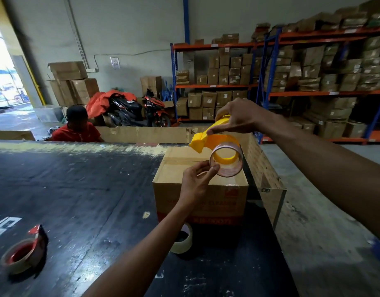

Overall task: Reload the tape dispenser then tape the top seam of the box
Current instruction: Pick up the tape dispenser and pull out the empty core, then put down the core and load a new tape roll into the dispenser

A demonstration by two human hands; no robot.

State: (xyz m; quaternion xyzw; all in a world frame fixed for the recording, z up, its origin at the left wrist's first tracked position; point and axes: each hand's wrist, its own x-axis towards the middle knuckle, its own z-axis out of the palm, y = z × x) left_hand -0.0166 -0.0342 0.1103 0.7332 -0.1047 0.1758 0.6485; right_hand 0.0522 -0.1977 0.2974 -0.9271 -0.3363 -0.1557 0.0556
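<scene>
My right hand (pixel 236 117) grips the top of a yellow tape dispenser (pixel 208 140), held above a closed cardboard box (pixel 197 196) on the dark table (pixel 77 189). A nearly spent clear tape roll (pixel 232 170) hangs half off the dispenser's yellow hub. My left hand (pixel 196 181) pinches the near rim of that roll with thumb and fingers. The box's top seam runs across under the dispenser, and part of the box top is hidden by both hands.
A full clear tape roll (pixel 183 241) lies on the table in front of the box. A red dispenser with tape (pixel 24 251) sits at the near left. A person in red (pixel 77 127) sits beyond the table. Cardboard walls line the table's far and right edges; shelves stand behind.
</scene>
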